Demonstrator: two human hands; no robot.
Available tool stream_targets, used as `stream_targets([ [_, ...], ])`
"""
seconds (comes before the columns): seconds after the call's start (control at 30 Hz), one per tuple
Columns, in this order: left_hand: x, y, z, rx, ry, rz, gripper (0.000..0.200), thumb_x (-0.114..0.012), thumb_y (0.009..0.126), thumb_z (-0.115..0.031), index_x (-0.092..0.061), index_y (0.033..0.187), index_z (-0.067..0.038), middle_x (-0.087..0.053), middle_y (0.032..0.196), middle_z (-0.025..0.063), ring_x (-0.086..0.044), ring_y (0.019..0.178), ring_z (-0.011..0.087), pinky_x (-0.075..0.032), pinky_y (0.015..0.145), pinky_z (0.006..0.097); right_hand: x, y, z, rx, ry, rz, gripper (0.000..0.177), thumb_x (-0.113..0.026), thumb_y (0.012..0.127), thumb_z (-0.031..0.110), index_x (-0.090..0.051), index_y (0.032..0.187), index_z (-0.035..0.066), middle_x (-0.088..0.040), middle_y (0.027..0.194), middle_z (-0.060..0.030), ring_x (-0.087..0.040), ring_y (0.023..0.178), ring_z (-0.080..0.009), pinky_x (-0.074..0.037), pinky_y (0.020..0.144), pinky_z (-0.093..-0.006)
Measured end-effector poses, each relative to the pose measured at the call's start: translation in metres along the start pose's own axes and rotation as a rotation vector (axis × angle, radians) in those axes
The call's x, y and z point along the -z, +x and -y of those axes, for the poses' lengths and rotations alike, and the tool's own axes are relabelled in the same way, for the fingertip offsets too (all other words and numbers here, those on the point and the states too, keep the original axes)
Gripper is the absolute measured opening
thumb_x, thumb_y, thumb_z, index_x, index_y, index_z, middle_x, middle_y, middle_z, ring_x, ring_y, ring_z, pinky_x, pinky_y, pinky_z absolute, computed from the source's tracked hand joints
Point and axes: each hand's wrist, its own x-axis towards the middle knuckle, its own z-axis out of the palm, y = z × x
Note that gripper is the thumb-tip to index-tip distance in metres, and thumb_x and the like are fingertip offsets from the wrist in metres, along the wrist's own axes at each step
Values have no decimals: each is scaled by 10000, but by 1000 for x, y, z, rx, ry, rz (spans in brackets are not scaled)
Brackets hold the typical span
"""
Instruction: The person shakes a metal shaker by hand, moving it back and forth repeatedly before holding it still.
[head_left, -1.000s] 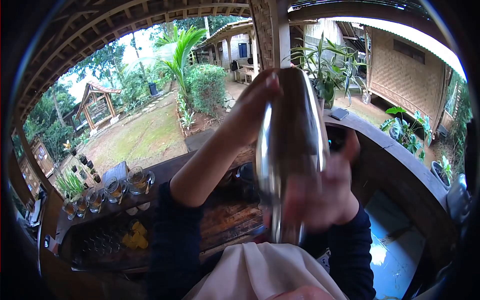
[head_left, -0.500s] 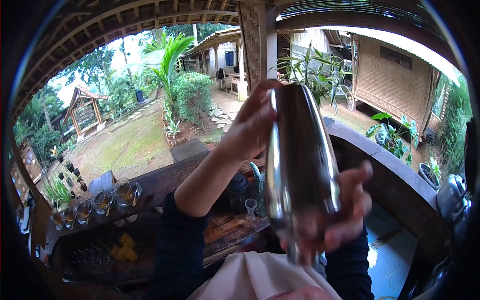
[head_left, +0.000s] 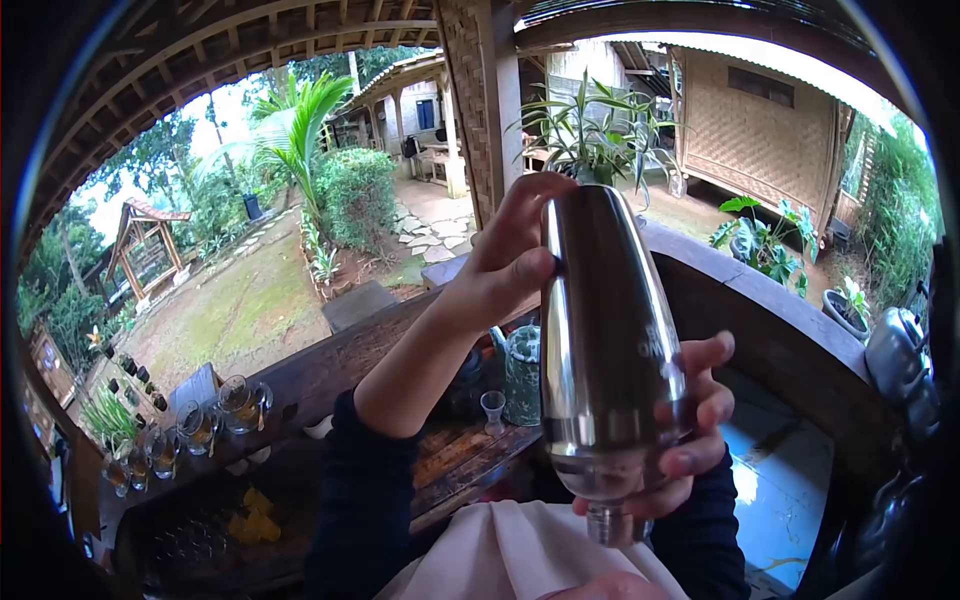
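Fingers of your left hand [head_left: 515,245] and right hand [head_left: 695,430] clasp a glossy, tapered metal shaker [head_left: 605,330], capped end down, partly hiding a speckled green pot [head_left: 521,385] at nine o'clock.

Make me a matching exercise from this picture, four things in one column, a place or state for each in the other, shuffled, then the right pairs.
Column one
1. metal shaker
2. left hand
3. right hand
4. glass mugs

Column two
A. on the wide upper end of what is held
B. in a row toward the left of the picture
C. tilted, with its narrow end down
D. around the lower part of what is held

Right pairs: 1-C, 2-A, 3-D, 4-B
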Motion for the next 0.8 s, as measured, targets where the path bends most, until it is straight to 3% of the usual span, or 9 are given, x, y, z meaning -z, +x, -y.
stream_targets([
  [0.1, 18, 24, 7, 278, -57, -227, 434, -478, 928, -315, -422, 1261, -44, -584, 1083, 130, -606, 963, 241, -498, 857, 391, 31, -24, -27, -80, -76, 456, 565, -684, 781, 397, -466, 1227, 126, -439, 1257, -97, -340, 1264, -367, -284, 1034, -530],
  [0.13, 70, 38, 39, 689, -835, -67, 403, -417, 932, -326, -501, 1186, -25, -601, 1082, 159, -620, 933, 253, -506, 841, 410, 11, -28, -53, -358, -229, 516, 560, -731, 746, 320, -493, 1197, 89, -472, 1269, -138, -405, 1222, -364, -330, 1002, -504],
  [0.2, 70, 40, 53, 584, -390, -283, 340, -425, 935, -310, -544, 1137, -64, -591, 1124, 125, -594, 1003, 206, -485, 897, 352, -7, -30, -65, -847, -322, 447, 573, -827, 595, 301, -614, 1064, 50, -497, 1263, -153, -410, 1225, -376, -330, 1007, -488],
  [0.33, 46, 31, 22, 665, -836, -92, 355, -475, 901, -290, -552, 1111, -15, -609, 1070, 169, -623, 943, 257, -515, 817, 387, 6, 7, -20, -438, -271, 473, 394, -784, 656, 325, -643, 990, 173, -526, 1229, -93, -430, 1221, -300, -337, 983, -490],
  [0.4, -3, 14, -11, 310, 87, -192, 335, -513, 889, -269, -542, 1122, -31, -597, 1089, 160, -600, 999, 250, -501, 839, 386, 21, 15, 0, 110, -54, 481, 773, -720, 669, 553, -446, 1270, 151, -403, 1306, -99, -350, 1260, -337, -323, 987, -548],
  [0.5, -17, 9, -4, 76, -5, -213, 341, -509, 894, -274, -522, 1143, -42, -591, 1105, 145, -581, 1034, 248, -477, 878, 390, 30, 11, -4, 119, 34, 542, 781, -690, 656, 618, -408, 1273, 232, -361, 1313, -103, -290, 1285, -351, -303, 1009, -542],
  [0.57, 45, 16, 40, 321, -266, -334, 393, -491, 904, -307, -510, 1167, -15, -596, 1105, 138, -589, 1015, 231, -485, 870, 370, 26, -29, -42, -179, -88, 358, 291, -714, 714, 315, -621, 955, 182, -595, 1101, -69, -522, 1113, -322, -382, 916, -474],
  [0.67, 58, 19, 52, 391, -261, -397, 426, -437, 923, -343, -525, 1157, 3, -617, 1060, 142, -604, 980, 243, -492, 870, 368, 10, -24, -58, -921, -202, 388, 515, -773, 635, 330, -638, 1044, 47, -567, 1165, -148, -481, 1156, -373, -389, 951, -457],
  [0.8, 14, 0, 10, 545, -563, -407, 496, -445, 897, -436, -511, 1164, -23, -617, 1027, 185, -600, 991, 269, -519, 829, 412, 21, 11, -6, -222, -92, 556, 320, -698, 724, 235, -657, 1026, 136, -587, 1130, -85, -507, 1134, -274, -380, 954, -464],
])
